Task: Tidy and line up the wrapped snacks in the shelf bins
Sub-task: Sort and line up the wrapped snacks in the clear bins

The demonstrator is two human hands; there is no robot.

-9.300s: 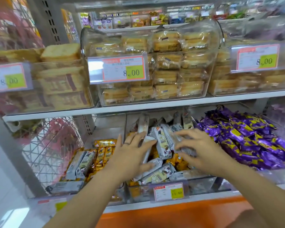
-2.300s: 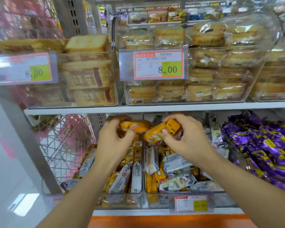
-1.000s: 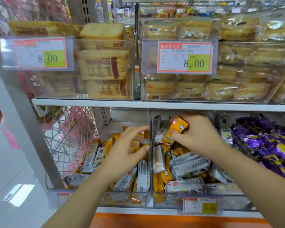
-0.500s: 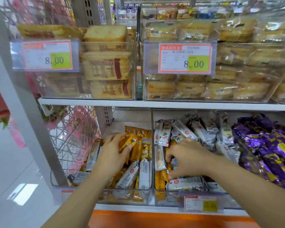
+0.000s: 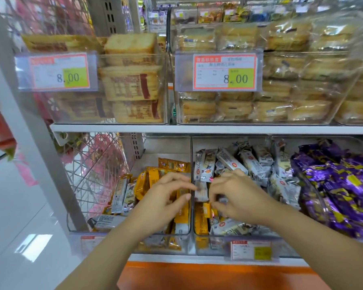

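**Lower shelf, two clear bins**

I am watching my left hand (image 5: 161, 203) hovering with fingers loosely spread over the yellow snacks (image 5: 173, 164) at the left bin's (image 5: 166, 146) right wall. My right hand (image 5: 240, 198) is curling its fingers among the silver snacks (image 5: 254, 164) by the middle bin's (image 5: 228, 141) left wall. Blur hides any grip, so I cannot tell.

Head cam, fwd-down, close on shelf bins (image 5: 191, 155)

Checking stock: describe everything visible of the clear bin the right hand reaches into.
The clear bin, seemingly transparent plastic, sits on the lower shelf between the yellow-snack bin and the purple sweets. White wrapped snacks heap it; a few yellow ones lie front left. A price tag with a yellow patch fronts it. The right hand reaches in, fingers curled among packets.
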